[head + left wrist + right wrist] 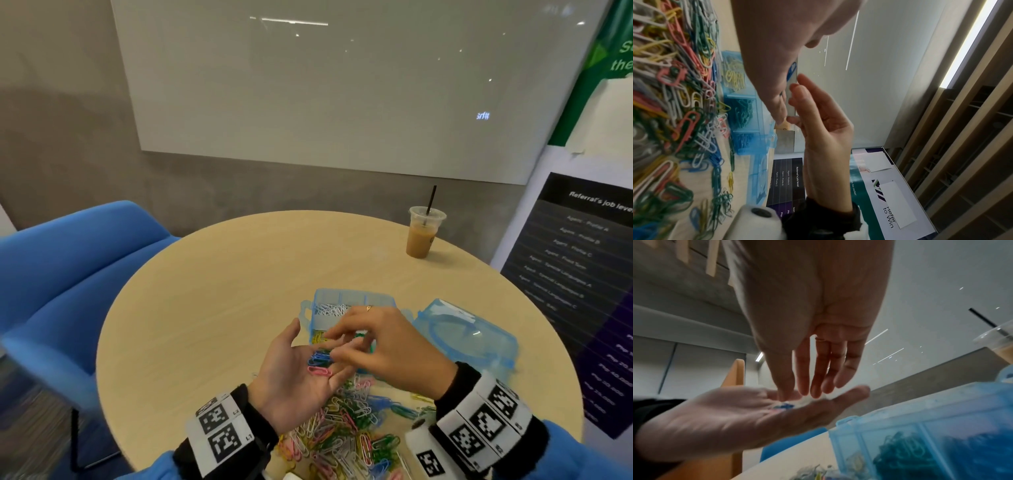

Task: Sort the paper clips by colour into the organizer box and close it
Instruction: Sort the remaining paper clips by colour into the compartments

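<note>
while the round table (212, 291) carried everything, the blue organizer box (352, 301) sat open past the hands, white, yellow, green and blue clips in separate compartments – its lid (469, 334) lay just beside it. nearer the person lay the mixed pile of paper clips (346, 431). the left hand (298, 373) lay flat, palm up, released, cradling blue clips (320, 359) and a pink clip (320, 371). the right hand (380, 346) reached down – fingertips on the blue clips; whether it was grasping one, i cannot tell.
</note>
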A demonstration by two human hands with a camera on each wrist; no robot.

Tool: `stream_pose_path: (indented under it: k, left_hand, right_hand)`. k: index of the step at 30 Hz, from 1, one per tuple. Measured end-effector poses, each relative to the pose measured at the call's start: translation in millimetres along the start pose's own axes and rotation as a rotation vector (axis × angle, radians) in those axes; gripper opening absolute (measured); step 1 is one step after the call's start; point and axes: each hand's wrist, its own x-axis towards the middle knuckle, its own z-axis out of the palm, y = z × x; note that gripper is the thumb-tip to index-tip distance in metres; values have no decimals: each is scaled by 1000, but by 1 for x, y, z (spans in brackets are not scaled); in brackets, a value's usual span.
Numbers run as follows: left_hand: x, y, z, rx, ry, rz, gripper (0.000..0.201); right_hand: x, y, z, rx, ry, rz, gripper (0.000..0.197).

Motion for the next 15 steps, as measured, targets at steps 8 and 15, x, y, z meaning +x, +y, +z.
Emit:
stream_pose_path:
  k: [8,15]
  left_hand:
    - [1,-2,0,-90,3,-49,80]
    - [1,-4,-1,-35,12,-42,75]
  right_hand:
    - [0,1,9,-84,-81,-3,9]
    - [-3,2,-8,63,-43,93,11]
